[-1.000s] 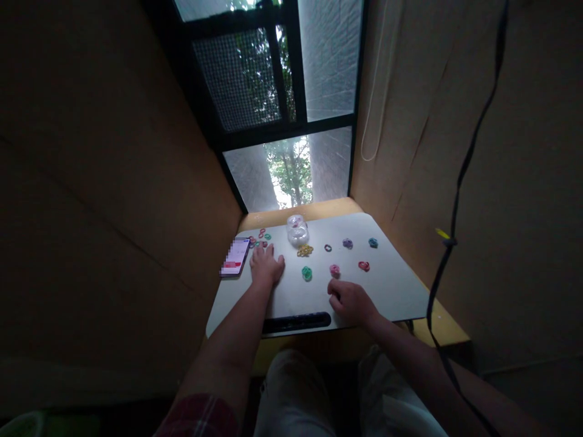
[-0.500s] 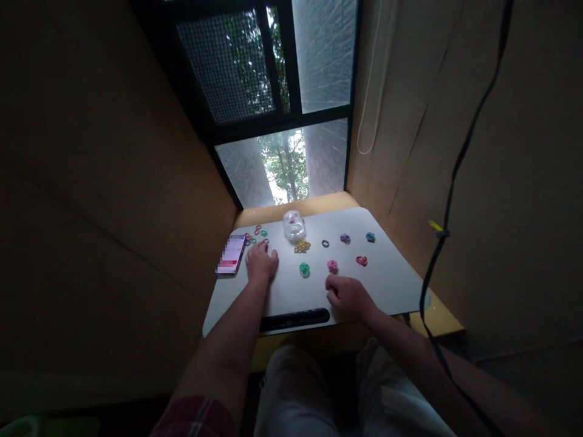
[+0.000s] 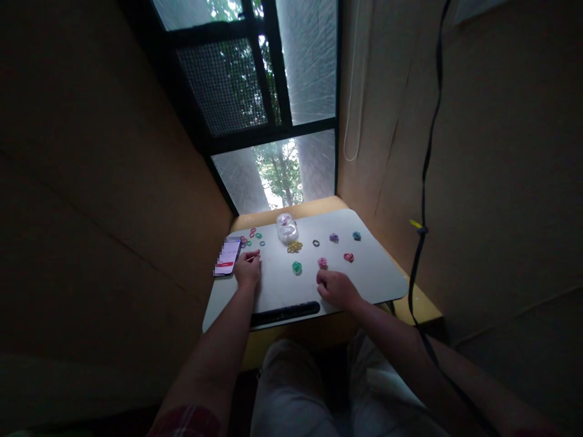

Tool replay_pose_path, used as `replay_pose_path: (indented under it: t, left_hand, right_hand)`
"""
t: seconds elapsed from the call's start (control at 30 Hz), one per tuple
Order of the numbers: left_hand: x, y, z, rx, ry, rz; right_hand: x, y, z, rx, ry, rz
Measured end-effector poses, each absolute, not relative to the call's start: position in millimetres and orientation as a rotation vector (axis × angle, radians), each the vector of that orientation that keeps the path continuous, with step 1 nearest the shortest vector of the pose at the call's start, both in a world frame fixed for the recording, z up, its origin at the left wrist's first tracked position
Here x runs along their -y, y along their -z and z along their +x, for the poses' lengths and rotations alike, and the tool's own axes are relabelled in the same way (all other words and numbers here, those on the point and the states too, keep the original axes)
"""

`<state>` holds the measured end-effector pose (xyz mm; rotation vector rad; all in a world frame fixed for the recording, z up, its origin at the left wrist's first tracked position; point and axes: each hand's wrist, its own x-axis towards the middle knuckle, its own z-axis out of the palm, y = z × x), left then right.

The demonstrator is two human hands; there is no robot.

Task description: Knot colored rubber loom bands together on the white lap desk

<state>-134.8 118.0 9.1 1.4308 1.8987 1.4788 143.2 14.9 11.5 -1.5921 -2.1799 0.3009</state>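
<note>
My left hand (image 3: 248, 271) is closed in a pinch at the left of the white lap table (image 3: 277, 294). A small red hair tie (image 3: 257, 251) shows at its fingertips. Just beyond lie loose red hair ties (image 3: 252, 232), green hair ties (image 3: 259, 236) and a grey one (image 3: 262, 243). My right hand (image 3: 337, 288) rests curled on the table, right by a pink bunch of hair ties (image 3: 322, 262); whatever its fingers may hold is hidden. Other bunches are green (image 3: 297, 267), yellow (image 3: 295, 247), purple (image 3: 334, 237), blue (image 3: 356, 235) and red (image 3: 348, 257). A dark hair tie (image 3: 316, 243) lies among them.
A clear plastic jar (image 3: 287, 229) stands at the back of the table. The phone (image 3: 226, 257) lies at the left edge. Along the front runs a black slot (image 3: 286, 313). A dark cable (image 3: 423, 176) hangs at the right, and a window (image 3: 276, 173) is behind.
My left hand, spread over the loose hair ties before, has drawn back toward me and pinched a red one. My right hand stays by the pink bunch. The camera view has shifted slightly.
</note>
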Motion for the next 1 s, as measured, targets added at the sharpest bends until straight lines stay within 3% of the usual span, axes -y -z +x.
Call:
replay_pose_path:
  t: [0.17,0.57,1.0]
  left_hand:
    - [-85,-4,-130,-1.699,-1.569,1.340]
    - [-16,-9,-50,-1.285,-1.310,1.459]
    - [-7,-4,-13,-1.281,-1.161,1.666]
  right_hand:
    - [-13,-17,143,2.209,-0.283,-1.618]
    - [-11,-21,144,2.133,-0.325,-1.574]
    - [-13,-14,149,2.054,-0.434,-1.375]
